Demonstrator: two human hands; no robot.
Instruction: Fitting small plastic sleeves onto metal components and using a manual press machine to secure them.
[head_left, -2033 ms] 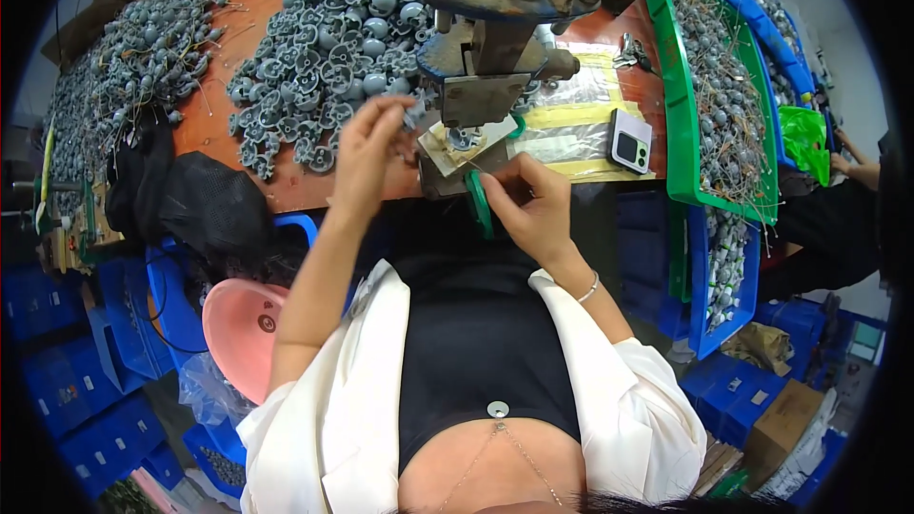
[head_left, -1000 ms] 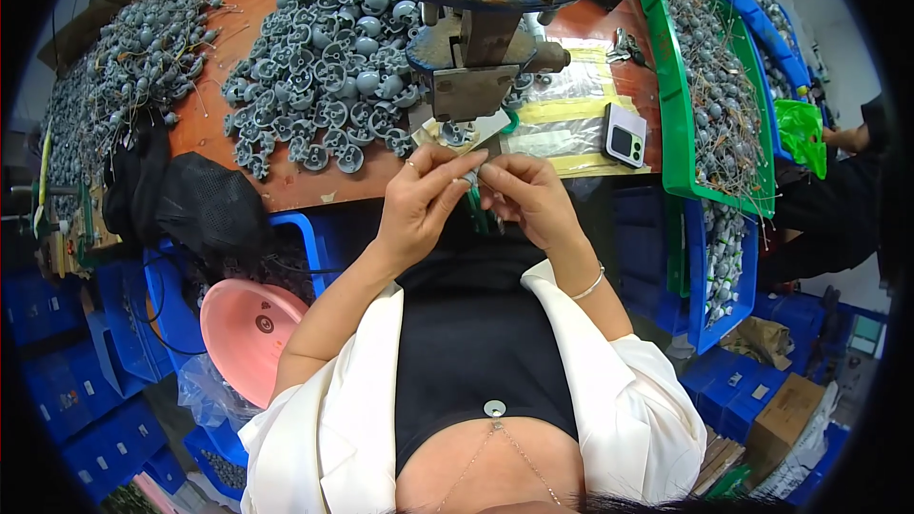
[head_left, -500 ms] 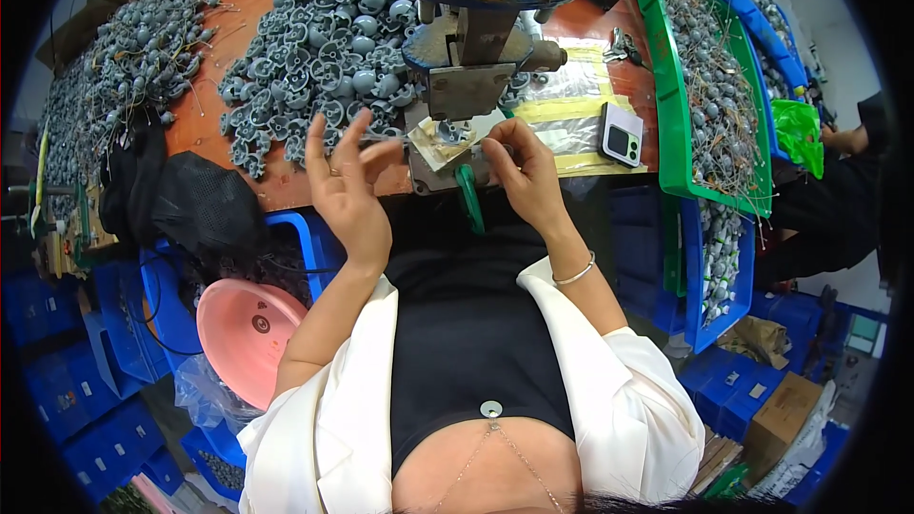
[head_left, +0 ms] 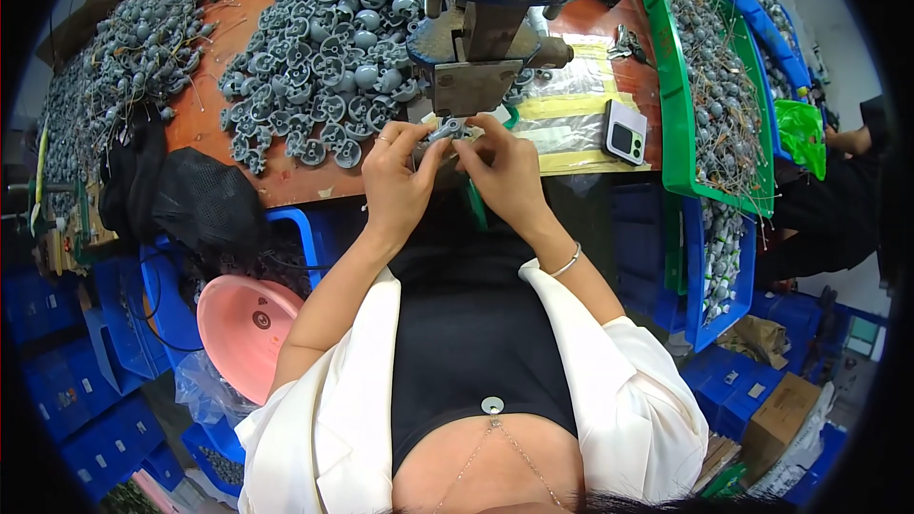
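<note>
Just below the head of a bench press [head_left: 473,86], both hands meet over its base. My left hand [head_left: 398,176] pinches a small grey plastic part [head_left: 446,128] between thumb and fingertips. From the other side, my right hand [head_left: 505,171] has thumb and forefinger closed at the same part's edge; whether it grips the part or something thinner, I cannot make out. My fingers cover most of the base under the press. Left of the press lies a big heap of grey plastic shells [head_left: 333,67], some cup-shaped and some domed.
Wired grey pieces pile up at the far left [head_left: 143,48] and fill a green crate [head_left: 669,105] at right. A phone [head_left: 625,133] lies on taped plastic sheeting [head_left: 562,114]. A pink basin [head_left: 243,333] and blue bins [head_left: 719,324] stand lower. Another person's arm [head_left: 847,141] shows far right.
My left hand has moved right and inward, from spread fingers to a pinch on the grey plastic part. My right hand has shifted slightly left, its fingertips now close to the left ones.
</note>
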